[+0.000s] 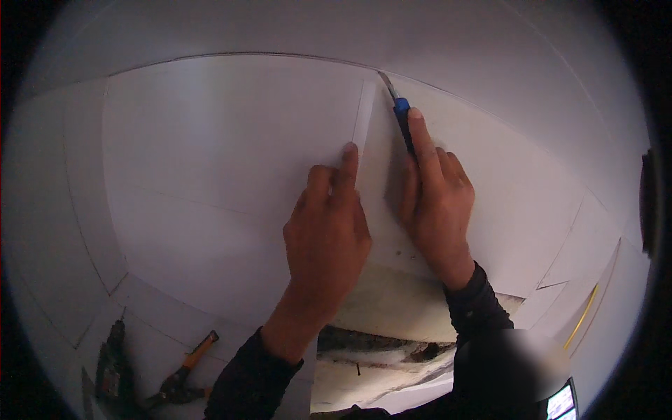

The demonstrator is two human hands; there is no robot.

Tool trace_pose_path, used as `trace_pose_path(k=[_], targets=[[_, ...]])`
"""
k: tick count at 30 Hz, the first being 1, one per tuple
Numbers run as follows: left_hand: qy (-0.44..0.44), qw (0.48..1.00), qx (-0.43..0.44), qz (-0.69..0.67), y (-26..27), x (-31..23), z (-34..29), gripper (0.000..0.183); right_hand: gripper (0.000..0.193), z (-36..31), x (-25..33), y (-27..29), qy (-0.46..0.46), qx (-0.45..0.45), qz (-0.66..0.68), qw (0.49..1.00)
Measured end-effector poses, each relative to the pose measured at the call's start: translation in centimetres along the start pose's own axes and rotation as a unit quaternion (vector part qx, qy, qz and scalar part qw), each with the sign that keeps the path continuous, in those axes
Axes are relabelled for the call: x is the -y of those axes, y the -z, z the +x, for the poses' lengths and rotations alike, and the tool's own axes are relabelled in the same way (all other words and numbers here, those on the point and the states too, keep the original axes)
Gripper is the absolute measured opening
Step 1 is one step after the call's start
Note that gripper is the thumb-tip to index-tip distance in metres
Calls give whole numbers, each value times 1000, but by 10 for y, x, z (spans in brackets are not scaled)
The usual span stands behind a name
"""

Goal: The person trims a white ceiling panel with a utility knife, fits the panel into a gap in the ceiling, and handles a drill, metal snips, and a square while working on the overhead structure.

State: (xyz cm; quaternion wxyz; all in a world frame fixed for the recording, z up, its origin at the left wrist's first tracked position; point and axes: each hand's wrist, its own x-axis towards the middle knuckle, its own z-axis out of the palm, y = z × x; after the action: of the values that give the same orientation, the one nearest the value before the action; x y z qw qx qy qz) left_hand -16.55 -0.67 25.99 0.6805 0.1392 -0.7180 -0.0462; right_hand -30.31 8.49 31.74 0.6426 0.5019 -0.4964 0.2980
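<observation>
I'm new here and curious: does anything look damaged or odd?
Yes: low in the middle, a dark, ragged gap breaks the pale surface. Its rough, dirty-looking edges look odd beside the smooth white panel.

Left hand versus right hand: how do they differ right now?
The left hand shows no tool, while the right hand grips a blue-and-dark bladed tool. The left hand's index fingertip is at the narrow white strip; the right hand's index finger lies along the tool's handle. Both have dark sleeves and extended index fingers.
</observation>
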Motion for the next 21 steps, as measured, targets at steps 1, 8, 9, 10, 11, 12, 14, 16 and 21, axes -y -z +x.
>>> trace_pose_path(k=[1,8,9,10,11,12,14,16,21], targets=[[-1,1000,-2,2,-1,1,1,63,72,0,-1,-2,4,-7,3,1000],[-3,1000,-2,4,-2,-2,-1,62,70,3,3,15,-5,52,-7,999],[-2,1000,1,4,-1,-1,-2,62,70,1,2,12,-7,52,-6,999],[-4,1000,3,1,-1,-2,-2,62,72,0,-2,8,-1,30,13,999],[-3,1000,9,9,0,-3,-2,59,74,-1,-6,6,5,8,31,999],[-2,1000,16,16,0,-5,-2,57,74,-1,-9,7,4,8,28,1000],[0,1000,17,11,-1,-5,-2,57,72,-3,-12,7,-1,-3,75,997],[1,1000,18,5,-2,-4,-3,58,70,-4,-11,11,-7,4,78,997],[-21,1000,-8,5,-5,4,-4,61,66,-4,-6,9,-17,18,71,997]])
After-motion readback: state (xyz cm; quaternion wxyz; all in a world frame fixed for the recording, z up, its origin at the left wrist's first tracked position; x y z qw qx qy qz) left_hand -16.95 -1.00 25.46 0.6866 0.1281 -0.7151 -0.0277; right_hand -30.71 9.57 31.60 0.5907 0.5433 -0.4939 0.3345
